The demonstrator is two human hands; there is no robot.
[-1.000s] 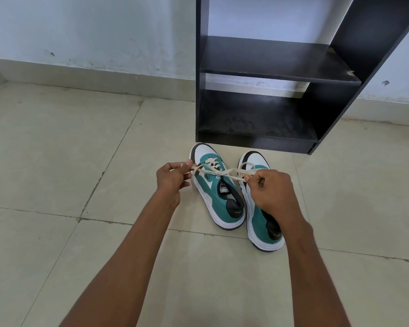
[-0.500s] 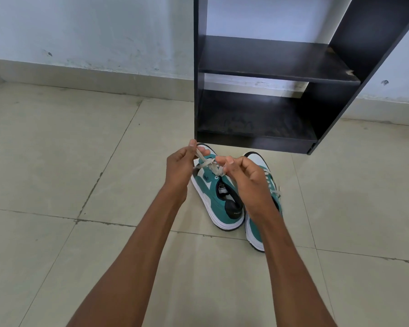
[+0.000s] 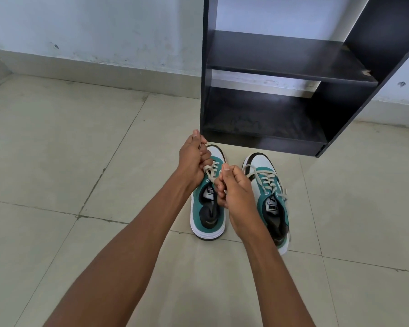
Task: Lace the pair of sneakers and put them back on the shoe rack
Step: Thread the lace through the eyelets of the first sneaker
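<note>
Two teal and white sneakers stand side by side on the floor tiles, toes toward the rack. Over the left sneaker (image 3: 207, 220), my left hand (image 3: 193, 160) is closed on one end of its cream lace (image 3: 210, 172), while my right hand (image 3: 234, 187) pinches the other end near the tongue. The right sneaker (image 3: 266, 185) stands laced, its lace ends hanging loose at the side; my right forearm hides its heel partly. The black shoe rack (image 3: 265, 140) stands just beyond the toes, with both shelves bare.
A pale wall with a tiled skirting (image 3: 92, 74) runs behind the rack. Beige floor tiles (image 3: 69, 161) with dark grout lines spread to the left, right and front of the shoes.
My hands were stretching the lace wide apart across both shoes; they have since come together over the left sneaker's tongue. The right sneaker is now uncovered.
</note>
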